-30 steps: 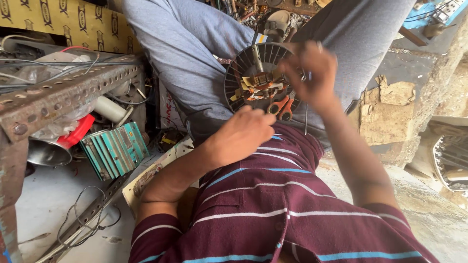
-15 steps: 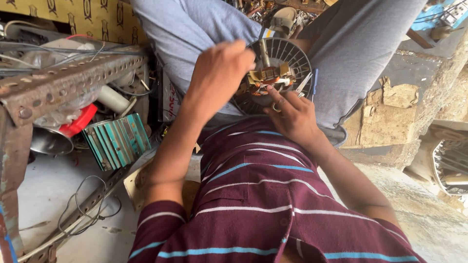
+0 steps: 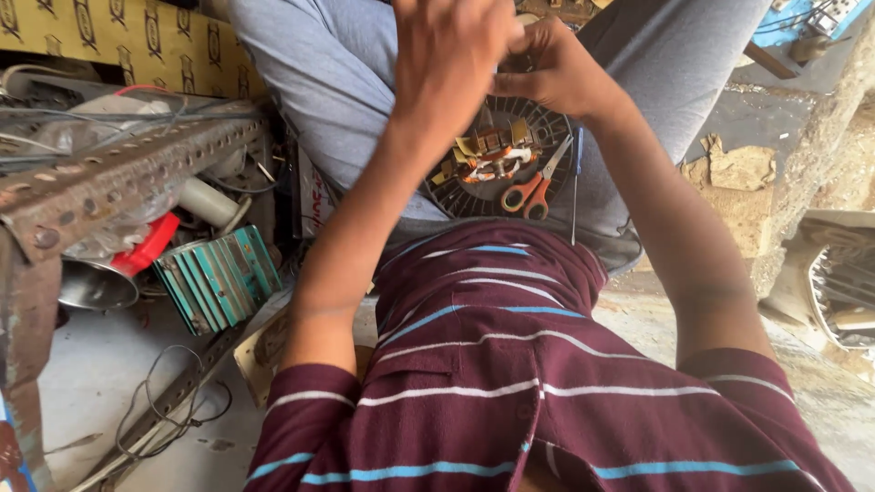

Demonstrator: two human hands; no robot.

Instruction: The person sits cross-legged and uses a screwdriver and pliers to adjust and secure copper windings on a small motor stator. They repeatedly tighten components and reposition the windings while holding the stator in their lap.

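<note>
Copper-wound motor stator [image 3: 497, 159] on lap; both hands, left [image 3: 451, 55] and right [image 3: 551, 68], pinched together above it

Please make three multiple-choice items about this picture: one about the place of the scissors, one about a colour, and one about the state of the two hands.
1. Where do the scissors lie?
A. on the round motor part in the lap
B. on the floor by the wires
C. on the rusty metal frame

2. What colour are the scissor handles?
A. blue
B. orange
C. black

3. How are the left hand and right hand placed?
A. far apart at the sides
B. resting on the floor
C. raised close together above the round motor part

Answers:
1 A, the scissors rest on the dark round part between the legs.
2 B, both loops are orange.
3 C, the hands meet above it.
</note>
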